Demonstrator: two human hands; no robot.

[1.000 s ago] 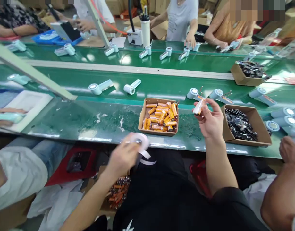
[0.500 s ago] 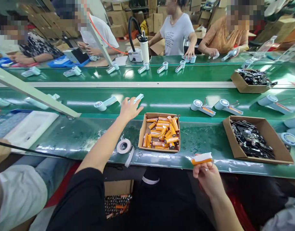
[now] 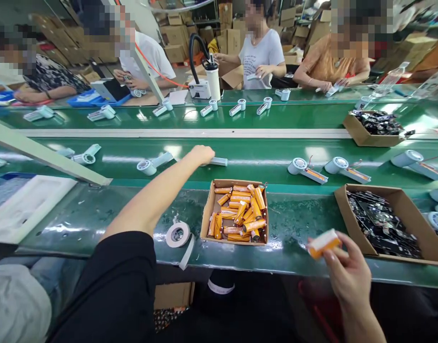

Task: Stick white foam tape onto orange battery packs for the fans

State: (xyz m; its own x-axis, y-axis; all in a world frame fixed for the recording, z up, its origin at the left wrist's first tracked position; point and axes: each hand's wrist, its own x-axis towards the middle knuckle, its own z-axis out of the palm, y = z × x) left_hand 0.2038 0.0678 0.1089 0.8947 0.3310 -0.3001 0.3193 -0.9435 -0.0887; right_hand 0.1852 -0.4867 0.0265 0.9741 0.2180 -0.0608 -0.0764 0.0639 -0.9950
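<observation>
Over the green belt my left hand (image 3: 203, 155) is closed on a light-blue handheld fan body (image 3: 219, 162); its handle sticks out to the right and the rest is hidden under the hand. My right hand (image 3: 351, 267) pinches an orange battery (image 3: 324, 244) with a white strip along its top, above the front edge of the bench. Between my hands stands a cardboard box (image 3: 204, 228) of orange batteries (image 3: 240, 209). A roll of white tape (image 3: 178, 234) lies left of it, its loose end hanging toward the edge.
Along the belt (image 3: 254, 162) lie more fan bodies, such as one with a battery in its handle (image 3: 308, 170). A cardboard box of black parts (image 3: 383, 224) stands at right. A slanted metal post (image 3: 51, 152) crosses the left side. Several people work across the belt.
My left hand has moved slightly right and closed over the fan body, which has shifted right. My right hand has moved right with the battery and turned it. The view has tilted up a little.
</observation>
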